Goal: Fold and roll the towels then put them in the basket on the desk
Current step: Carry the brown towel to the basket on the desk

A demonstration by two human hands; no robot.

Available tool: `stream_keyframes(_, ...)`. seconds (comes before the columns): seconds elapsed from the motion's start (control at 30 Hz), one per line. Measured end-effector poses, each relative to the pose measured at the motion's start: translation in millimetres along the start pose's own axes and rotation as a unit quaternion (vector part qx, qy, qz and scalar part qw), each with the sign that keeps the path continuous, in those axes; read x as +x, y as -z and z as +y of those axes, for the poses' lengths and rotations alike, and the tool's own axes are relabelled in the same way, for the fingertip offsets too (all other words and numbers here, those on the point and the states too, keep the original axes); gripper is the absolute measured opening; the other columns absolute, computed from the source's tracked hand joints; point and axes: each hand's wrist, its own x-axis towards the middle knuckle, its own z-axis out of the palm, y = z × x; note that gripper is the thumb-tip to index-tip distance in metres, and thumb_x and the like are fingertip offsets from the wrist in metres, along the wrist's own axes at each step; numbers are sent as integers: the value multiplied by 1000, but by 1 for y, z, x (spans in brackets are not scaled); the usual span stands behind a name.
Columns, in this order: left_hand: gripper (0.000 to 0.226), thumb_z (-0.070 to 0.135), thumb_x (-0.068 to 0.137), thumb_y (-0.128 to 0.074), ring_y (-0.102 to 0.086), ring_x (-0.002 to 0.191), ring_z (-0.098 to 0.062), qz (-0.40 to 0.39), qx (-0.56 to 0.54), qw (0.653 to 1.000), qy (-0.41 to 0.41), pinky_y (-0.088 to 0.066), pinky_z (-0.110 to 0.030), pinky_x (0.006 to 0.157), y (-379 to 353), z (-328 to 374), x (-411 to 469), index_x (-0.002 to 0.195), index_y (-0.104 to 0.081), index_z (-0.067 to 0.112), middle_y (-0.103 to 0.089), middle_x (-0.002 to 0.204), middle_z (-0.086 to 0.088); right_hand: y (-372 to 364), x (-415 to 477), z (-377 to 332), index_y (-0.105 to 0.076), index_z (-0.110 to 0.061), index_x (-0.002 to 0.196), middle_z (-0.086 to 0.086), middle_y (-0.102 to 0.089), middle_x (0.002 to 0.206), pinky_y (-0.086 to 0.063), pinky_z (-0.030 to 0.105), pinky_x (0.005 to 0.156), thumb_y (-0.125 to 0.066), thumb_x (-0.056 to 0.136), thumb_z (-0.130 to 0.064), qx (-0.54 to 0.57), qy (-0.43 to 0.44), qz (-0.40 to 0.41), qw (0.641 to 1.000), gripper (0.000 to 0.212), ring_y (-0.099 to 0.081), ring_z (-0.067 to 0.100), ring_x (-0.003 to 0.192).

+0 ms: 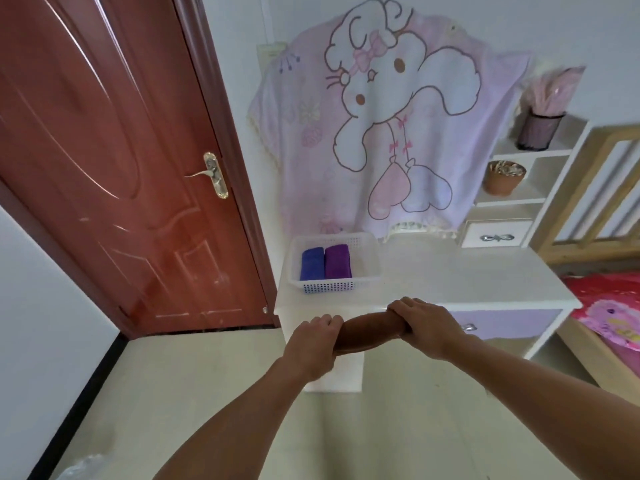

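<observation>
White desk top [450,275] w/ white perforated plastic basket [367,251] holding 2 rolled towels, blue [312,263] & purple [337,260]. Left hand [311,341] & right hand [424,325] clamped round rolled brown towel [369,329], near desk front edge. Red-brown wooden door [114,161] on left.

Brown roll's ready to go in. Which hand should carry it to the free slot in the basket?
Probably the left hand: it grips the brown towel roll on the side nearer the basket. The free space lies right of the purple towel; the right hand would cross over.
</observation>
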Motion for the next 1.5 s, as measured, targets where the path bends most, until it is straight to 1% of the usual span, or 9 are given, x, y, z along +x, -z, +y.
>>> stream_keyframes(0.17, 47, 25, 84, -68, -58, 106, -17, -17, -57, 998, 11, -49, -31, 96, 3, -46, 86, 126, -47, 24, -60, 121, 0, 2, 83, 31, -52, -28, 115, -10, -61, 108, -46, 30, 73, -61, 84, -38, 37, -35, -14, 999, 33, -57, 15, 99)
stream_keyframes(0.37, 51, 24, 86, -68, -58, 112, -17, -50, -145, 987, 52, -47, -29, 99, -14, -75, 162, 131, -44, 27, -58, 126, 3, -6, 167, 77, -54, -32, 110, -13, -61, 103, -43, 28, 76, -68, 79, -40, 114, -87, -118, 983, 35, -58, 14, 93)
stream_keyframes(0.63, 44, 27, 81, -68, -62, 99, -15, -77, -307, 931, 183, -53, -32, 90, -57, -85, 266, 119, -46, 24, -60, 108, 3, -26, 295, 163, -57, -21, 97, -3, -63, 84, -44, 21, 60, -73, 71, -13, 305, -182, -190, 915, 31, -61, 17, 81)
stream_keyframes(0.77, 52, 31, 85, -66, -60, 91, -14, -85, -347, 900, 249, -53, -26, 85, -73, -76, 317, 127, -36, 23, -56, 104, 5, -38, 362, 198, -58, -16, 112, 8, -66, 92, -57, 32, 72, -71, 76, -10, 374, -199, -190, 886, 38, -65, 24, 86)
stream_keyframes(0.9, 51, 34, 88, -64, -57, 88, -13, -111, -364, 865, 328, -51, -23, 81, -92, -68, 347, 126, -33, 20, -53, 103, 5, -64, 410, 208, -58, -22, 114, 7, -66, 98, -56, 35, 77, -69, 76, -16, 340, -176, -221, 897, 40, -64, 22, 85)
stream_keyframes(1.03, 52, 42, 87, -64, -61, 95, -17, -154, -328, 859, 362, -54, -30, 85, -114, -66, 366, 125, -38, 18, -58, 108, 1, -95, 434, 209, -56, -23, 121, 4, -63, 114, -52, 34, 82, -64, 79, -22, 207, -100, -261, 938, 42, -60, 22, 98)
stream_keyframes(1.17, 46, 46, 86, -62, -61, 95, -18, -174, -259, 873, 374, -53, -30, 83, -127, -66, 375, 118, -42, 19, -59, 107, 0, -119, 442, 207, -53, -22, 124, 6, -64, 110, -52, 35, 78, -57, 87, -22, 80, -37, -292, 952, 38, -60, 24, 93)
stream_keyframes(1.33, 47, 39, 87, -63, -54, 103, -15, -94, -197, 909, 355, -48, -26, 85, -133, -61, 371, 123, -38, 24, -51, 114, 4, -137, 437, 198, -52, -17, 114, 4, -62, 105, -37, 31, 63, -53, 91, -22, -67, 57, -230, 969, 24, -61, 25, 90)
stream_keyframes(1.5, 22, 26, 98, -46, -50, 100, -11, -84, -209, 944, 239, -45, -24, 86, -143, -68, 358, 117, -56, 26, -51, 115, 5, -139, 422, 201, -52, -21, 122, 3, -54, 115, -50, 30, 67, -50, 95, -23, -56, 132, -132, 981, 27, -55, 21, 100)
